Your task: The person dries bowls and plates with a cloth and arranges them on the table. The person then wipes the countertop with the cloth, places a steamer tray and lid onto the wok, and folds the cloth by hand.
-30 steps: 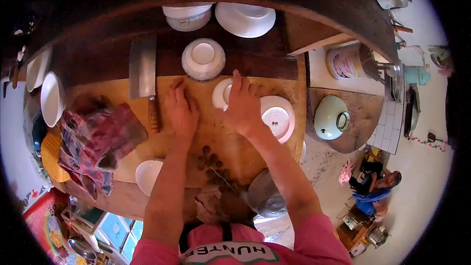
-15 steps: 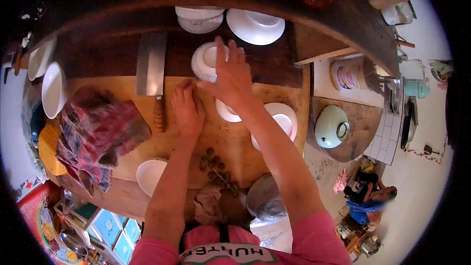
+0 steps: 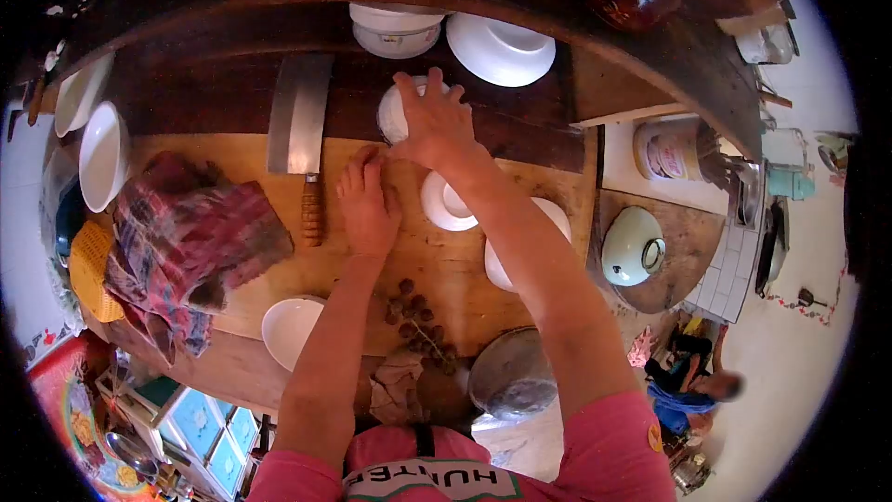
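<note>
Here's the right hand [image 3: 435, 125], fingers spread wide across the upturned white bowl [image 3: 391, 119] at the desk's [image 3: 465, 279] dark far side; whether it grips can't be told! The left hand [image 3: 369, 204] rests just nearer, loosely bent, seemingly holding nothing. A small white dish [image 3: 453, 204] sits right of it, the cleaver [image 3: 302, 116] far left, a plaid cloth [image 3: 195, 232] further left, dark grapes [image 3: 408, 329] on the near side.
</note>
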The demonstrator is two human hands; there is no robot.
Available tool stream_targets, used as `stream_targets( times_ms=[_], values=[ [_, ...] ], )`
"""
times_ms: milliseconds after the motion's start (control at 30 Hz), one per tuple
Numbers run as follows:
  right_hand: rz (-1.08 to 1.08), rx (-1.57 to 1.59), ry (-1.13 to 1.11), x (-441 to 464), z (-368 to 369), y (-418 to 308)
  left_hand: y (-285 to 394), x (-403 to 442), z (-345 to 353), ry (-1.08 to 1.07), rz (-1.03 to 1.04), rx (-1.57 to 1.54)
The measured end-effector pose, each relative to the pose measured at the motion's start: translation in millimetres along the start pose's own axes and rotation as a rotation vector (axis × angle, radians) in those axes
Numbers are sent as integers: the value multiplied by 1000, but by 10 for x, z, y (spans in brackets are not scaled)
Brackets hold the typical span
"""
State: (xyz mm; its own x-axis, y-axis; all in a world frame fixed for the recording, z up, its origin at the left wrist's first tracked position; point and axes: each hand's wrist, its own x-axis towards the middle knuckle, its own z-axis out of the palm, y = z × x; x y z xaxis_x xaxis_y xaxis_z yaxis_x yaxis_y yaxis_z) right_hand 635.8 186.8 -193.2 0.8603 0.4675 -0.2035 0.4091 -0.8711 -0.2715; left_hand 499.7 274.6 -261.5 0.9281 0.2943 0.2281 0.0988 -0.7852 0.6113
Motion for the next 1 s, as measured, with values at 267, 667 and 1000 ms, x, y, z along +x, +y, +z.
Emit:
stream_targets(
  times_ms=[267, 667, 1000],
  values=[
    [-39, -50, -18, 37, -55, 86, -6, 5, 0, 3, 33, 52],
    [-39, 345, -151, 79, -490, 421, 1, -3, -1, 3, 32, 43],
    [-5, 213, -62, -1267, -539, 258, -15, -14, 21, 1, 9, 31]
  ],
)
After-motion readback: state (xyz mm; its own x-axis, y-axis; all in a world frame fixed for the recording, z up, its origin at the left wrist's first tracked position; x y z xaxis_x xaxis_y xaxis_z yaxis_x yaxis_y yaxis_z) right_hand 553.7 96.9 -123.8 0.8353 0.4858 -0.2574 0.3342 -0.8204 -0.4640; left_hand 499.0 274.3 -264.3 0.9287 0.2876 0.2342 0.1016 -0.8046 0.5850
